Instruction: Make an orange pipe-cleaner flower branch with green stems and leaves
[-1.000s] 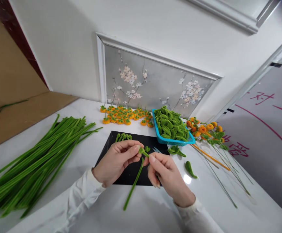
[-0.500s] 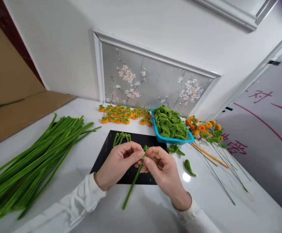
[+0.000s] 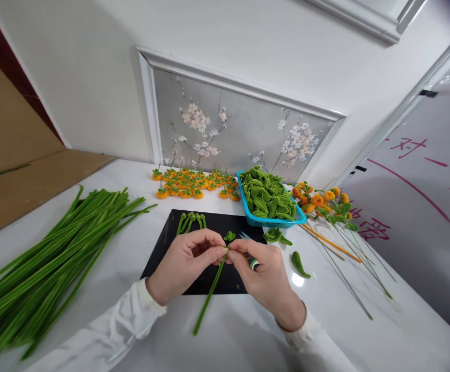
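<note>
We observe left hand (image 3: 188, 263) and right hand (image 3: 268, 275), fingers of both pinching a small fuzzy green piece (image 3: 226, 250) above the black rectangular mat (image 3: 227, 281); one fuzzy green stem (image 3: 206, 305) crosses the mat's near edge onto the white counter (image 3: 244, 325).

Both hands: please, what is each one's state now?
Left hand: closed, pinching a small green piece, mostly hidden.
Right hand: closed, pinching the same piece from the other side.

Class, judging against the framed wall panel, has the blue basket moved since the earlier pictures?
No. The blue basket keeps its place below the right half of the wall panel; only the view has shifted.
</note>
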Available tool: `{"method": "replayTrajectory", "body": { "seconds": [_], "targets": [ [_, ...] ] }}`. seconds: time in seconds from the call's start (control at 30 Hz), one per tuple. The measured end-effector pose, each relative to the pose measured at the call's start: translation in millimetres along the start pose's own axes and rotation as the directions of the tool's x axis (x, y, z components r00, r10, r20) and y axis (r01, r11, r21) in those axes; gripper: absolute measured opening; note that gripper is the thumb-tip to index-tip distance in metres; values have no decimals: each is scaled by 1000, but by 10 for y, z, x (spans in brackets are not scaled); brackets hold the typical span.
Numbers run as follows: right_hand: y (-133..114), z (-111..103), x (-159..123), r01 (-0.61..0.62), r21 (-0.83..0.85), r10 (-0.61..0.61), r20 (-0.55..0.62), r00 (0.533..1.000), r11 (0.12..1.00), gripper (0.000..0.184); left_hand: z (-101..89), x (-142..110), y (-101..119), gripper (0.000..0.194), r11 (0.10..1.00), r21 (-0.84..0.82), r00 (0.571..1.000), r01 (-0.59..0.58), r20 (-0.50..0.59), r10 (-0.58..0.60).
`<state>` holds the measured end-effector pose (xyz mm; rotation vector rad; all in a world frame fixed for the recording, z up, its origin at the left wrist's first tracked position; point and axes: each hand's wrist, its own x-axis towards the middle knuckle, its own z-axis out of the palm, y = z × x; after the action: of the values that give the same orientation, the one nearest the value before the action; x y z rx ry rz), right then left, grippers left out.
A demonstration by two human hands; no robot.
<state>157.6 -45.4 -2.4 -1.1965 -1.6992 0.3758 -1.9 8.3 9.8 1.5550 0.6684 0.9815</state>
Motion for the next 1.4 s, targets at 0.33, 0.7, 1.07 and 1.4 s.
{"method": "replayTrajectory", "body": {
  "seconds": [0.33,0.7,1.07,1.4],
  "targets": [
    [-20,-31,26,-146,254,130,77,988,956,11,-35,7,-10,5,995,75,995,-70,73,65],
    [-25,-33,78,-38,279,50,-36,998,959,7,-27,-6,-45,8,976,-197,992,90,107,-70],
    [-21,-44,20,314,-56,-316,-42,948,948,15,-3,-18,-40,11,965,-217,988,145,88,-129],
    [57,-52,27,194,-99,-187,74,980,976,17,-89,26,-47,5,987,154,991,46,121,-65]
  ]
}}
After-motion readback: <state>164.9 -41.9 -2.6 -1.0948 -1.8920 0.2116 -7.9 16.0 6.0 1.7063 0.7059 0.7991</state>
